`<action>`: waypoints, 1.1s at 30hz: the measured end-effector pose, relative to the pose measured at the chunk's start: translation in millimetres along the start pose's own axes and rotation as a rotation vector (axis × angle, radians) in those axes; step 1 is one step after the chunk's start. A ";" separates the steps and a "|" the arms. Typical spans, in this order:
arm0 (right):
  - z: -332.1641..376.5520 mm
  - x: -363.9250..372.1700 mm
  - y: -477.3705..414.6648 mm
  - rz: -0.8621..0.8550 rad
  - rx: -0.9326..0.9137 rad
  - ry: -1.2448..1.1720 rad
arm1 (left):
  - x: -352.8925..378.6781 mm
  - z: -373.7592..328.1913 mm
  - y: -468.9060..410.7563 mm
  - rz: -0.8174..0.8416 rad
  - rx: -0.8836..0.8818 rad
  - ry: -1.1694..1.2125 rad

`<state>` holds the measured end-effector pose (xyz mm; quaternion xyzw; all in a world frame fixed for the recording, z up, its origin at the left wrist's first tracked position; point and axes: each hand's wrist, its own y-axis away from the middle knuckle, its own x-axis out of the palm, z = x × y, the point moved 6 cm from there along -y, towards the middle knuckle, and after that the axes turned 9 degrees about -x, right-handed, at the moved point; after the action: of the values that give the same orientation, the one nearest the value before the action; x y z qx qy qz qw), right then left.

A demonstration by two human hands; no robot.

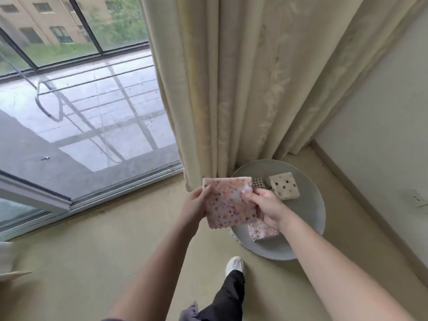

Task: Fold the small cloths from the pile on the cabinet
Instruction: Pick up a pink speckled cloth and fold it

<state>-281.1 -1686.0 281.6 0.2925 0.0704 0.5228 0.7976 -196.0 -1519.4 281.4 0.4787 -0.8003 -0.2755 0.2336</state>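
Centre of the frame: the pink dotted cloth point(229, 202) is up in the air, held between both hands. It hangs over the near-left rim of the round white surface point(308, 212), and part of it is over bare floor point(115, 251). The left grip point(196, 205) curls round the cloth's left edge with the thumb on the front. The right grip point(268, 209) pinches the right edge near the upper corner. Both are grasping the cloth, so neither hand is free.

Here's the worry: the bottom edge dangles with nothing under it, and I can't tell how many layers are stacked there. Folding in mid-air means the corners have nothing flat to line up against. One loose pinch and the layers could slide askew, giving a crooked fold. If the left side lets go, I'd judge the cloth swings or drops toward the floor, not the surface.

Now look lower right of the cloth. The right wrist sits just above a folded pink cloth point(261, 231) lying close to the front rim, and a careless sweep could nudge it off. Behind the hands, a checked cloth point(257, 182) and a cream spotted cloth point(284, 185) lie folded and close together. Setting the new one down hastily could knock them open. The curtain point(231, 89) hangs right at the back-left edge, so it could snag a raised corner.
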 end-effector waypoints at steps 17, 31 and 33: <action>-201.7 -226.5 -150.7 -0.059 0.390 0.422 | 149.1 234.4 -191.9 -0.296 -0.497 -0.200; -286.4 -250.8 -219.6 -0.227 0.228 0.505 | 138.9 293.5 -281.4 -0.449 -0.403 -0.327; -281.9 -250.2 -220.1 -0.215 0.181 0.565 | 139.5 293.7 -281.0 -0.461 -0.403 -0.339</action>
<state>-335.4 -1856.3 -116.6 0.1963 0.3658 0.4876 0.7680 -264.5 -1690.0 -107.0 0.5384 -0.6282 -0.5490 0.1188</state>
